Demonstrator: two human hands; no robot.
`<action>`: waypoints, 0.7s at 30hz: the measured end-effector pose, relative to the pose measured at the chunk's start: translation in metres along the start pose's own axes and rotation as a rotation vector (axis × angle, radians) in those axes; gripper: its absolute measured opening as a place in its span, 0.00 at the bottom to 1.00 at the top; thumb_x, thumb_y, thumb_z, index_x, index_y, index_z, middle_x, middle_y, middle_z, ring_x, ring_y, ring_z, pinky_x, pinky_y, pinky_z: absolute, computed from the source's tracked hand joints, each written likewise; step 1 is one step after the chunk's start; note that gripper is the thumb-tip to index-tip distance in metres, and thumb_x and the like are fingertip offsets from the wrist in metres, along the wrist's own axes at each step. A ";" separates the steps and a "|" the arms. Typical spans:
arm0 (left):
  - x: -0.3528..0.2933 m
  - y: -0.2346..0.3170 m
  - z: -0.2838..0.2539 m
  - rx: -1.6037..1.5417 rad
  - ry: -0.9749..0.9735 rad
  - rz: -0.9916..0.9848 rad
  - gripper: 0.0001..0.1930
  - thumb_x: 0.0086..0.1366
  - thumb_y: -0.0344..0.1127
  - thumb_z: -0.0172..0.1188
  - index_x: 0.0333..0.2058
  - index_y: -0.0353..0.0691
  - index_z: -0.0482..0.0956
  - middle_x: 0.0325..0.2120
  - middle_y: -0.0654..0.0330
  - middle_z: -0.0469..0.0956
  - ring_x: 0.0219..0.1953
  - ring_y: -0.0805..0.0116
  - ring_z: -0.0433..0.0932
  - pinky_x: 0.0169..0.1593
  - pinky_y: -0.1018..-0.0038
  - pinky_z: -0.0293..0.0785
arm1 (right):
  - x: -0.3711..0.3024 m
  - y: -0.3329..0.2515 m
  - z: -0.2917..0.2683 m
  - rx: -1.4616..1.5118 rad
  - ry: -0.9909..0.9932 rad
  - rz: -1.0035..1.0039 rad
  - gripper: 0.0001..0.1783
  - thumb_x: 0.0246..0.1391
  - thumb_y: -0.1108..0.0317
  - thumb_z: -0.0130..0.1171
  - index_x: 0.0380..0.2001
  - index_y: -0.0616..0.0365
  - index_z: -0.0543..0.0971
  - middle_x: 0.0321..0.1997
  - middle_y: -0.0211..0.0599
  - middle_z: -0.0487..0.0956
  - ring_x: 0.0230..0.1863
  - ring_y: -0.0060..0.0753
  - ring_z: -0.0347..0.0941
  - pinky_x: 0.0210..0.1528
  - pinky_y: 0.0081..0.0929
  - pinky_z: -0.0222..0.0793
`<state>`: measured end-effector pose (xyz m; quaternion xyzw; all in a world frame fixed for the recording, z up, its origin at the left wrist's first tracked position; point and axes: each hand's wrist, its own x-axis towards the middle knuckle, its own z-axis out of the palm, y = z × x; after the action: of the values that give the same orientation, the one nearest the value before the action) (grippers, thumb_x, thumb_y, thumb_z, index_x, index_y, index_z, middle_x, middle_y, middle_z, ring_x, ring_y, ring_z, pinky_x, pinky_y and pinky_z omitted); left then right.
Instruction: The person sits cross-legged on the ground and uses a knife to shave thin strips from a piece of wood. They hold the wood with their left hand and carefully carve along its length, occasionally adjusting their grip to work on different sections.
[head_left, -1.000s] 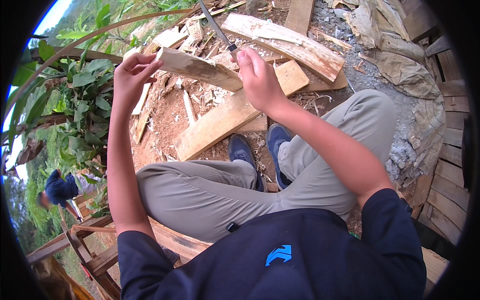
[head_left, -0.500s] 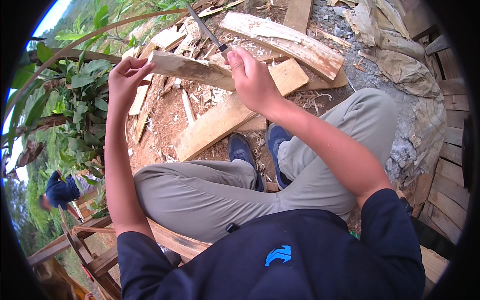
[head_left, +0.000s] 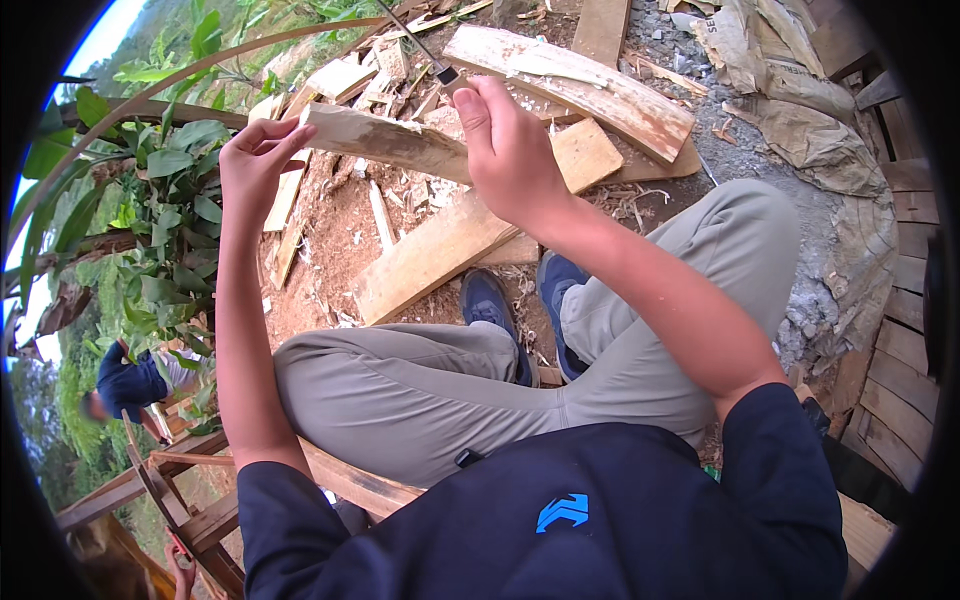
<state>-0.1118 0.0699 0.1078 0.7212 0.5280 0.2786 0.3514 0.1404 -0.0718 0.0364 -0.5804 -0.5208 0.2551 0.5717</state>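
A short, rough-sided piece of wood [head_left: 390,142] is held up level between my two hands. My left hand [head_left: 256,158] pinches its left end between thumb and fingertips. In my right hand [head_left: 512,150] is a knife [head_left: 428,55], gripped by its handle. Its thin blade slants up and to the left, past the far side of the wood, and its tip runs to the upper edge of the view. The wood's right end meets my right hand, whose lower fingers are hidden behind the palm.
Below the wood lies a pale plank [head_left: 440,255] across the ground, among shavings and offcuts. A bark-marked slab [head_left: 580,90] rests farther off. Crumpled paper sacks [head_left: 800,130] lie at right, leafy plants [head_left: 175,200] at left. Another person [head_left: 130,375] bends down at far left.
The knife has turned in my right hand, so its blade now looks narrower. The wood and my left hand have barely moved. Someone else's hand has come into view at the lower left.
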 end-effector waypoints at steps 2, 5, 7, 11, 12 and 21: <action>0.000 0.007 0.005 -0.009 -0.005 0.018 0.13 0.62 0.34 0.71 0.41 0.31 0.84 0.39 0.55 0.84 0.38 0.74 0.83 0.37 0.79 0.83 | -0.005 0.012 0.006 -0.031 -0.086 0.082 0.22 0.73 0.53 0.41 0.43 0.64 0.73 0.36 0.65 0.81 0.40 0.61 0.81 0.40 0.51 0.75; 0.003 0.010 0.004 0.101 -0.044 0.010 0.14 0.63 0.33 0.70 0.44 0.31 0.84 0.41 0.55 0.84 0.39 0.74 0.83 0.39 0.78 0.85 | -0.013 0.030 0.012 -0.394 -0.463 0.287 0.23 0.72 0.54 0.41 0.43 0.66 0.73 0.32 0.62 0.82 0.37 0.65 0.81 0.40 0.55 0.76; 0.002 0.008 0.003 0.033 -0.049 0.021 0.14 0.64 0.33 0.70 0.44 0.31 0.84 0.42 0.55 0.84 0.39 0.74 0.83 0.39 0.77 0.85 | -0.011 0.038 0.012 -0.393 -0.443 0.294 0.23 0.71 0.53 0.42 0.42 0.66 0.75 0.31 0.64 0.81 0.38 0.67 0.80 0.41 0.56 0.74; -0.001 0.006 0.004 -0.044 -0.030 0.016 0.14 0.64 0.33 0.69 0.44 0.30 0.83 0.41 0.56 0.84 0.40 0.75 0.83 0.39 0.78 0.85 | -0.001 0.023 0.004 -0.311 -0.354 0.211 0.23 0.71 0.55 0.43 0.40 0.67 0.75 0.28 0.62 0.81 0.33 0.66 0.80 0.37 0.54 0.74; -0.001 0.004 0.002 -0.040 -0.034 0.011 0.14 0.64 0.34 0.69 0.44 0.31 0.84 0.41 0.56 0.84 0.40 0.75 0.83 0.39 0.78 0.85 | 0.001 0.016 0.002 -0.277 -0.329 0.197 0.23 0.71 0.56 0.43 0.41 0.68 0.75 0.28 0.62 0.81 0.31 0.65 0.80 0.35 0.52 0.75; 0.002 0.007 0.007 -0.037 -0.046 0.032 0.11 0.63 0.35 0.71 0.40 0.34 0.84 0.42 0.57 0.84 0.40 0.73 0.83 0.38 0.76 0.84 | -0.020 0.048 0.018 -0.442 -0.300 0.063 0.16 0.73 0.57 0.42 0.45 0.61 0.70 0.25 0.54 0.81 0.30 0.61 0.81 0.32 0.51 0.75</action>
<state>-0.1015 0.0690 0.1095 0.7292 0.5029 0.2774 0.3720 0.1328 -0.0730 -0.0182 -0.6628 -0.6244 0.2357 0.3394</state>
